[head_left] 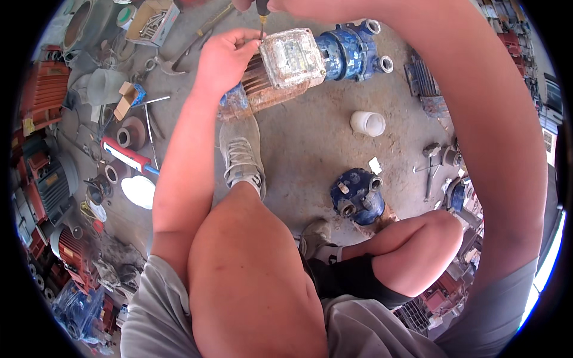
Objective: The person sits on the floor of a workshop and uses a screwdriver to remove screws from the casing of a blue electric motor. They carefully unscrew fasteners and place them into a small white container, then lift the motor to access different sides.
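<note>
Left hand (pixel 224 59) grips the pump motor (pixel 286 68); right hand (pixel 262 5), fingers closed, drives the screwdriver (pixel 262 21), which could slip off a corroded screw.

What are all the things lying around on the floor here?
Rusty orange-and-blue pump motor: one, top centre, on the concrete floor.
Blue pump housing: one, floor, right of centre.
White plastic pipe fitting: one, floor, right of centre.
Red-handled tool: one, left.
Cardboard box of bits: one, top left.
Orange finned motors: several, left edge.
Grey sneaker: one, below the motor.
Black-handled screwdriver: one, top, tip at the motor's box.
Left hand: grip on the motor.
Right hand: holds the screwdriver, mostly cut off.
</note>
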The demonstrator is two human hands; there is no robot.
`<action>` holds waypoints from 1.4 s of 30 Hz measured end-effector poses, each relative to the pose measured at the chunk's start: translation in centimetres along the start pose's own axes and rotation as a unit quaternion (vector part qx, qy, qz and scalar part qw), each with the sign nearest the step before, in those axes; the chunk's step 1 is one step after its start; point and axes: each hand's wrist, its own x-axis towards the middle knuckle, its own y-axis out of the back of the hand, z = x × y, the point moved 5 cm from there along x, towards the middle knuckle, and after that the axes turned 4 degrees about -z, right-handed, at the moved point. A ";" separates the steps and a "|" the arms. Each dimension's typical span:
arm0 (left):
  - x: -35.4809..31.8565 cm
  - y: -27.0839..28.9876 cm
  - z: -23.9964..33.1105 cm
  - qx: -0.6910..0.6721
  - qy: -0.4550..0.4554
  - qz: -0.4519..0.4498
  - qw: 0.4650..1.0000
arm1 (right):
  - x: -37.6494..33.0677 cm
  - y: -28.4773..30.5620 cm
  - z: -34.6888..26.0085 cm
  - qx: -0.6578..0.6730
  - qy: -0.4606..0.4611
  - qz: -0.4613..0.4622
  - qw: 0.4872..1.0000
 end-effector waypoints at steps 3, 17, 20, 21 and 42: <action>-0.4 0.6 -1.0 0.018 0.005 0.017 1.000 | 1.8 -0.7 0.5 -0.070 -0.011 0.015 0.997; 1.0 1.8 4.6 0.040 -0.053 0.039 0.997 | 2.1 -1.1 -0.4 -0.141 -0.168 0.025 0.975; 1.4 0.6 6.1 -0.013 -0.071 0.018 0.997 | 0.4 1.0 -1.2 -0.102 -0.181 -0.021 0.978; 0.9 1.2 5.5 -0.001 -0.049 0.023 0.999 | 0.5 0.6 -1.4 -0.077 -0.144 -0.003 0.987; 0.9 2.4 4.6 0.108 -0.051 -0.071 0.990 | -0.9 -1.7 0.6 -0.071 -0.055 0.002 0.996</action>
